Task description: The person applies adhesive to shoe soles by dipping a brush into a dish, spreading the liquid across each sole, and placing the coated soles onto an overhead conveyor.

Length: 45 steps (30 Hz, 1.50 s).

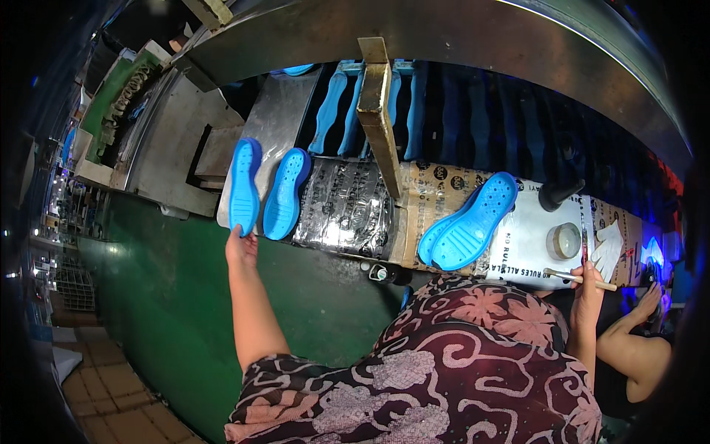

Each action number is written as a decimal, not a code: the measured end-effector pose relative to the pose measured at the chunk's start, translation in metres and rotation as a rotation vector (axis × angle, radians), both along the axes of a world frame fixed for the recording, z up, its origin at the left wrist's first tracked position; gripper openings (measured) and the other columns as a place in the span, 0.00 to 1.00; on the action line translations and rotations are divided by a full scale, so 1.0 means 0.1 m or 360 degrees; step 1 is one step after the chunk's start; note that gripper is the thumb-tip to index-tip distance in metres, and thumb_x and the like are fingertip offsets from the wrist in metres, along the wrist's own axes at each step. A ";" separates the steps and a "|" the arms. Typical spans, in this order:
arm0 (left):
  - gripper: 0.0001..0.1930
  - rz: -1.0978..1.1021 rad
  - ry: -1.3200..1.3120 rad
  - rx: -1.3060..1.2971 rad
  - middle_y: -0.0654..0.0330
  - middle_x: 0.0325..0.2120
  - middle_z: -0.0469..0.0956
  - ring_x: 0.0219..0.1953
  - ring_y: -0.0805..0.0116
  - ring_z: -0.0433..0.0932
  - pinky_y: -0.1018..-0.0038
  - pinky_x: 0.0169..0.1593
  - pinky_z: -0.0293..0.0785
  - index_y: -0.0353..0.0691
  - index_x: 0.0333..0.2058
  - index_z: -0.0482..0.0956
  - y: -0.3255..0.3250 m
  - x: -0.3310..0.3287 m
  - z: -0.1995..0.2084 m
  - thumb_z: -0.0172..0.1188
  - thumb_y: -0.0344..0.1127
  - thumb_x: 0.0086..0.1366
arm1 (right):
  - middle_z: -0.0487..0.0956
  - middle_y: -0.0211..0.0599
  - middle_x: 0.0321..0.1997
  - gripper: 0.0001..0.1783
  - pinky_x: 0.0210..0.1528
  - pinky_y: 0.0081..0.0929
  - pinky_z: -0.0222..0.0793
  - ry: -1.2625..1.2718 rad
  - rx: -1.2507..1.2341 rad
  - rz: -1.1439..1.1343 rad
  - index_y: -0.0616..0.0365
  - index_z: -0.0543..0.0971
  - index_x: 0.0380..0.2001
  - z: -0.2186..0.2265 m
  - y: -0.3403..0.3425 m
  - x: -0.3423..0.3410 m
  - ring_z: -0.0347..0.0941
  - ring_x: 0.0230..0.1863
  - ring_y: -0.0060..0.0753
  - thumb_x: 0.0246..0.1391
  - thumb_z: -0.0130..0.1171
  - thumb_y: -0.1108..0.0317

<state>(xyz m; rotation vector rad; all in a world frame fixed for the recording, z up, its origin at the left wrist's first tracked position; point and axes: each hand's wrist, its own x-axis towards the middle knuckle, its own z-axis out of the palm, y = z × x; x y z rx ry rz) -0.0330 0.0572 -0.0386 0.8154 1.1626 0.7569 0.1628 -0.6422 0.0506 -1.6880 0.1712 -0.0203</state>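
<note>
My left hand (242, 249) pinches the lower end of a blue shoe sole (245, 189) at the left end of the bench. A second blue sole (286, 194) lies just right of it, apart from the hand. Further right, two more blue soles overlap, the upper sole (473, 226) largely covering the lower. My right hand (586, 290) is closed round the wooden handle of a brush (560, 274), its bristle end pointing left over the white sheet (518, 255). Near that hand stand a small round dish (564, 241) and a black bottle-like container (560, 195).
Beyond the bench, a rack (458, 118) carries several blue sole-shaped pieces. An upright metal post (379, 111) and a long metal beam (444, 33) cross above. A white glove (609, 250) lies at the right. Another person's arm (629, 344) reaches in at far right.
</note>
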 end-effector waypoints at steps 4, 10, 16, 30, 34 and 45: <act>0.21 -0.0412 0.0968 0.0573 0.54 0.41 0.72 0.35 0.68 0.73 0.75 0.29 0.71 0.38 0.47 0.67 -0.67 0.30 0.04 0.56 0.41 0.57 | 0.73 0.29 0.24 0.15 0.30 0.15 0.59 0.0043 -0.0005 -0.0005 0.60 0.75 0.26 0.00 0.02 0.00 0.63 0.24 0.17 0.60 0.51 0.59; 0.12 -0.0641 0.0204 0.0000 0.60 0.32 0.74 0.30 0.72 0.73 0.76 0.26 0.70 0.39 0.43 0.69 -0.36 0.17 -0.32 0.55 0.30 0.60 | 0.71 0.28 0.20 0.19 0.30 0.17 0.58 -0.0018 -0.0066 0.0108 0.60 0.75 0.23 0.15 0.04 -0.04 0.63 0.25 0.18 0.60 0.50 0.57; 0.17 -0.0982 -0.0025 -0.0122 0.58 0.41 0.75 0.38 0.70 0.75 0.78 0.41 0.71 0.33 0.46 0.69 -0.71 -0.49 0.14 0.58 0.32 0.60 | 0.70 0.28 0.20 0.20 0.32 0.16 0.59 0.0053 0.0042 -0.0064 0.62 0.77 0.23 0.11 -0.18 -0.14 0.64 0.25 0.18 0.59 0.50 0.56; 0.10 -0.1184 -0.0064 -0.0408 0.57 0.37 0.74 0.36 0.64 0.74 0.72 0.36 0.73 0.36 0.42 0.69 -2.66 0.98 0.03 0.51 0.33 0.65 | 0.68 0.28 0.19 0.20 0.30 0.14 0.58 0.0045 0.0327 -0.0057 0.62 0.77 0.25 -0.04 -0.35 -0.12 0.63 0.24 0.17 0.61 0.49 0.56; 0.12 -0.1131 0.0062 -0.0135 0.52 0.39 0.71 0.35 0.62 0.74 0.71 0.36 0.77 0.33 0.45 0.64 -3.01 1.19 0.06 0.48 0.34 0.67 | 0.69 0.28 0.19 0.20 0.30 0.14 0.58 -0.0011 0.0300 -0.0092 0.63 0.77 0.25 -0.08 -0.45 -0.19 0.62 0.24 0.17 0.61 0.49 0.57; 0.13 -0.1231 0.0024 -0.0424 0.48 0.36 0.74 0.31 0.62 0.77 0.73 0.37 0.79 0.29 0.47 0.62 -3.65 1.04 0.23 0.42 0.31 0.69 | 0.69 0.27 0.20 0.20 0.31 0.14 0.57 0.0052 0.0412 -0.0056 0.62 0.77 0.25 -0.05 -0.43 -0.17 0.63 0.25 0.16 0.60 0.50 0.56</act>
